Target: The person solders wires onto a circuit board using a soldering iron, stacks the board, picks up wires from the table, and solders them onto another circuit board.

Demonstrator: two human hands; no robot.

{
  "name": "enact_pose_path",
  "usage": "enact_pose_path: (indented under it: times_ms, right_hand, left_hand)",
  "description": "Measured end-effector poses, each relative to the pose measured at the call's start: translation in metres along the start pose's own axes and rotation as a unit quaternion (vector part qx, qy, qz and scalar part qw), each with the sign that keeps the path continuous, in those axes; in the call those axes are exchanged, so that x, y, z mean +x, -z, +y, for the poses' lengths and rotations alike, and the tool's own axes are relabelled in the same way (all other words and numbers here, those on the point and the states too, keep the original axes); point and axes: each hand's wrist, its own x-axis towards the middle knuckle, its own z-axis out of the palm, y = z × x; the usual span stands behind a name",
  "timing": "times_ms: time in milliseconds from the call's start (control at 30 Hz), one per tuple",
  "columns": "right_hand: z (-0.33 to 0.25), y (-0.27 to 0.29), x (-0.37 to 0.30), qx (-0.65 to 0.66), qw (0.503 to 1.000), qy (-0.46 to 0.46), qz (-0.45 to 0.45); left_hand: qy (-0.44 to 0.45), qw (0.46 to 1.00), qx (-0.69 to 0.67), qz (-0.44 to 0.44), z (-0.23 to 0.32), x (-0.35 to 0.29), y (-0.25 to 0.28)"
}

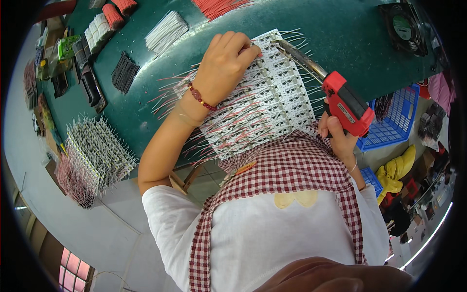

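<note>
My left hand (226, 58) is closed in a pinch over the upper part of a white sheet of small circuit boards (287, 97). A small red spot shows at its fingertips; what they hold is too small to make out. Rows of red and white wires (233, 126) stick out over the sheet and past its left side. My right hand (338, 136) is wrapped round the grip of a red and black soldering gun (348, 104). The gun's long metal tip points up and left, over the sheet's top right part, near my left fingers.
On the green table (340, 29) lie bundles of white wires (166, 33), black wires (125, 73) and red wires (221, 7). A black fan (403, 29) stands at the far right. Wired boards (99, 151) are stacked at the left edge. A blue crate (396, 117) sits at right.
</note>
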Motion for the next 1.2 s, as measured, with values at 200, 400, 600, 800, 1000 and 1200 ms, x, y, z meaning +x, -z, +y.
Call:
enact_pose_path:
  times_ms: [200, 400, 600, 800, 1000, 1200]
  right_hand:
    - [0.004, 0.003, -0.005, 0.014, 1.0, -0.01, -0.008]
    - [0.003, 0.008, -0.012, 0.025, 0.998, -0.049, -0.025]
    - [0.01, 0.008, -0.012, -0.011, 0.999, -0.027, -0.028]
    - [0.016, 0.013, -0.016, -0.056, 0.996, -0.041, -0.048]
    - [0.013, 0.011, -0.014, -0.033, 0.999, -0.01, -0.042]
    - [0.011, 0.01, -0.012, -0.046, 0.997, -0.009, -0.055]
  left_hand:
    - [0.004, 1.0, 0.01, 0.002, 0.006, 0.0, 0.003]
    - [0.01, 1.0, 0.012, -0.011, 0.015, -0.004, 0.003]
    - [0.011, 1.0, -0.001, 0.001, 0.016, -0.003, -0.001]
    - [0.016, 1.0, 0.004, -0.008, 0.017, -0.004, -0.003]
    - [0.02, 0.999, 0.032, 0.0, 0.019, -0.004, -0.004]
    - [0.013, 0.999, 0.041, 0.012, 0.021, -0.001, -0.001]
